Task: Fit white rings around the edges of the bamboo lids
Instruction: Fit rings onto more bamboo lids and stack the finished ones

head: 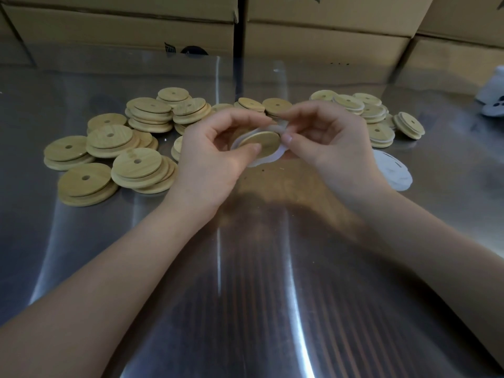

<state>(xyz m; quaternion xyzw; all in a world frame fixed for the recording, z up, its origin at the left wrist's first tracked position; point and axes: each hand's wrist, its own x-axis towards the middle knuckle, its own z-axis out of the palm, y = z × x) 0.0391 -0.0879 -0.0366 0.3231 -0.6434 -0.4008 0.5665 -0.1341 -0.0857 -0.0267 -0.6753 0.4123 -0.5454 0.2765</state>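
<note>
Above the middle of the steel desk [245,268], your left hand [210,162] and right hand [327,148] pinch one bamboo lid [260,143], fingers closed on its white ring [268,156] (apparently only partly seated). Beyond, bare lids [109,148] pile toward the far left edge, ringed lids [373,115] far right, spare rings [392,170] beside them.

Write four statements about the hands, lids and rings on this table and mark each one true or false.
1. Both hands hold one bamboo lid with a white ring partly around it. True.
2. The left hand lies flat on the table. False: it is raised, gripping the lid.
3. A pile of loose white rings lies beside the right hand. True.
4. The lids on the left sit inside a cardboard box. False: they lie directly on the metal table.
</note>
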